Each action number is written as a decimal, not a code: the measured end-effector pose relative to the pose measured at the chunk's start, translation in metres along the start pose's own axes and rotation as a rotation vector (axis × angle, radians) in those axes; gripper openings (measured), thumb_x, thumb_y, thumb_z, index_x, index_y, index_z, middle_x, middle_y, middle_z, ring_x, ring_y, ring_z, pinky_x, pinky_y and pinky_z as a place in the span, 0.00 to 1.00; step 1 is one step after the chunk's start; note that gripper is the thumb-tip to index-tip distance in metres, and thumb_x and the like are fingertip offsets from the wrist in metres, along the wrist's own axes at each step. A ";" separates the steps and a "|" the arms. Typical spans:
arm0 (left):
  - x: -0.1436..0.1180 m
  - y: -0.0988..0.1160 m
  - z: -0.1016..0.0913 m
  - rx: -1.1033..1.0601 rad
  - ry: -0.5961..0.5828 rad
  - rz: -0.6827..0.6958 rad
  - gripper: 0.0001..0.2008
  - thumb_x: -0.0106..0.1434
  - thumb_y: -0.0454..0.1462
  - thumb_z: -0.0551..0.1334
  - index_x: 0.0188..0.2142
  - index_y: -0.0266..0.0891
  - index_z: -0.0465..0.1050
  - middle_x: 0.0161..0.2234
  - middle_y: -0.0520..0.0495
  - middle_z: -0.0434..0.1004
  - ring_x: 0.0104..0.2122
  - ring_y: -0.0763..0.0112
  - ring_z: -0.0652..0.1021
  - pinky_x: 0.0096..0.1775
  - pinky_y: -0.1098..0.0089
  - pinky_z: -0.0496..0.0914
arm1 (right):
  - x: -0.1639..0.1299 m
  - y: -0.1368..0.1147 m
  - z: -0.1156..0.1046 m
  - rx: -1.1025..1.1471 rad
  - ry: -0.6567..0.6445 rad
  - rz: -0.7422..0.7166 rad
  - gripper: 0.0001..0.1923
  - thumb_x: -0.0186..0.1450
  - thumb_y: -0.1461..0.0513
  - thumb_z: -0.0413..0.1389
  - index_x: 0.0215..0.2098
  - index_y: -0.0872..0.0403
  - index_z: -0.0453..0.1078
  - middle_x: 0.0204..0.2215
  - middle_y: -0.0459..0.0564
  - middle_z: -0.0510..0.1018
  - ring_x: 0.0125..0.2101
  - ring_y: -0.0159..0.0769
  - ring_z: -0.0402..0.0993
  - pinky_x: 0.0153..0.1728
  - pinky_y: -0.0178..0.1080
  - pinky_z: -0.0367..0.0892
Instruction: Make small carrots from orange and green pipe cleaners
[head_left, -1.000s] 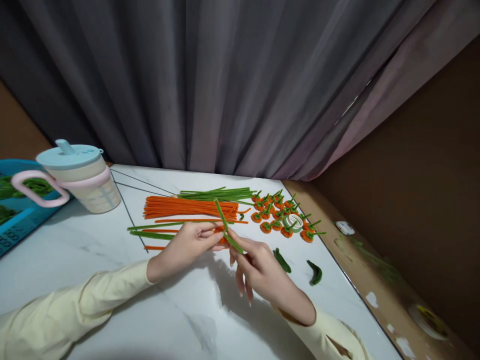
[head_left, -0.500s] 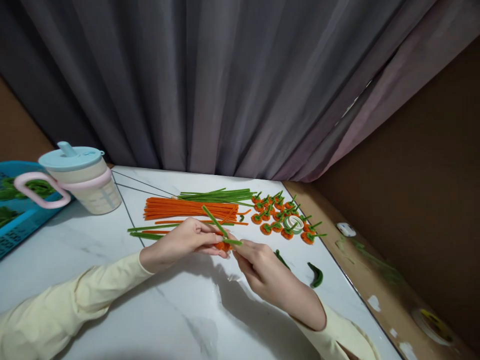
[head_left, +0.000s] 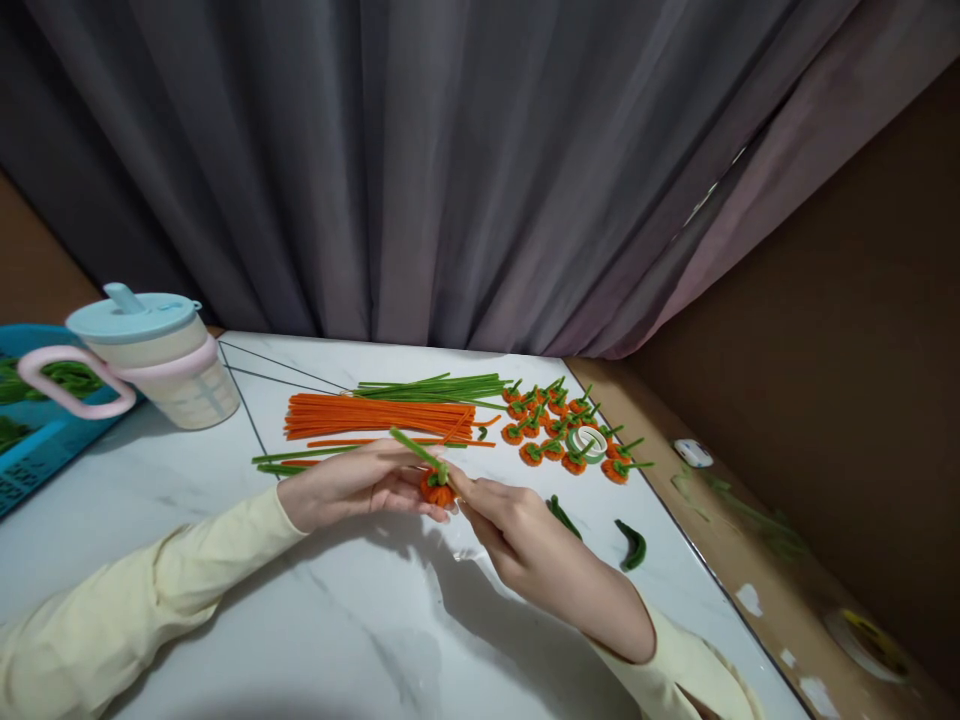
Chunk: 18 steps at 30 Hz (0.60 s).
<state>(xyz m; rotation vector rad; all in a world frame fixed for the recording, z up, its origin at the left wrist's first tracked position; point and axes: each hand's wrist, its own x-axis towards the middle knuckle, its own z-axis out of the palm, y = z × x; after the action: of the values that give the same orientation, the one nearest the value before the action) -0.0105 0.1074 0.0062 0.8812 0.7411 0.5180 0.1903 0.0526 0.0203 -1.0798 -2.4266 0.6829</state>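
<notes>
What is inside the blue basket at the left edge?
Green stems show inside the blue basket. The pink-handled cup and the frame edge hide the rest, so how full it is cannot be told.

White marble table (head_left: 337, 620), grey veining running through it. Orange pipe cleaners (head_left: 379, 417) lying bundled on it; green pipe cleaners (head_left: 435, 388) showing just behind that bundle. Right of the bundle, orange pumpkins (head_left: 559, 432) carrying green stems, a green-and-white tape roll (head_left: 587, 443) sitting among them. Orange coil with green stem (head_left: 436, 487) showing in front of the bundle, between pale-yellow sleeves (head_left: 150, 590). Left of the bundle, a cream jug (head_left: 169, 375) wearing a light-blue lid and pink handle. Grey curtain (head_left: 420, 170) hanging behind.
</notes>
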 end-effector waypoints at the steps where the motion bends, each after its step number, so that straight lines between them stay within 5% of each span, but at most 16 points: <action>1: -0.001 0.002 0.001 0.014 -0.028 0.009 0.12 0.52 0.45 0.68 0.31 0.40 0.78 0.34 0.44 0.80 0.33 0.63 0.80 0.42 0.67 0.74 | 0.000 0.000 0.000 -0.002 0.004 -0.001 0.25 0.65 0.72 0.42 0.60 0.55 0.56 0.31 0.51 0.72 0.28 0.34 0.65 0.31 0.36 0.63; 7: -0.005 0.006 0.005 0.103 -0.144 0.057 0.12 0.56 0.38 0.66 0.40 0.36 0.78 0.38 0.44 0.79 0.35 0.69 0.79 0.36 0.74 0.73 | 0.000 -0.002 0.000 0.031 0.047 -0.005 0.22 0.66 0.71 0.41 0.57 0.57 0.60 0.32 0.53 0.72 0.29 0.35 0.66 0.34 0.39 0.66; 13: -0.008 -0.001 0.014 0.105 -0.036 0.211 0.19 0.57 0.38 0.65 0.48 0.36 0.72 0.33 0.45 0.76 0.32 0.70 0.76 0.27 0.76 0.69 | 0.001 -0.005 -0.003 0.102 0.147 -0.018 0.18 0.67 0.69 0.41 0.52 0.56 0.64 0.30 0.51 0.71 0.29 0.35 0.66 0.33 0.36 0.64; 18: -0.008 -0.009 0.024 0.113 0.012 0.318 0.09 0.58 0.39 0.64 0.36 0.36 0.73 0.27 0.51 0.69 0.25 0.77 0.69 0.26 0.77 0.65 | 0.002 -0.011 -0.004 0.163 0.182 0.041 0.18 0.68 0.67 0.42 0.52 0.58 0.66 0.25 0.48 0.69 0.27 0.33 0.65 0.32 0.35 0.64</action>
<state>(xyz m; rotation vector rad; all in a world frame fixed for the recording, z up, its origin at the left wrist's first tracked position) 0.0034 0.0857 0.0118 1.1109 0.6478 0.7689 0.1848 0.0491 0.0297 -1.0782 -2.1615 0.7469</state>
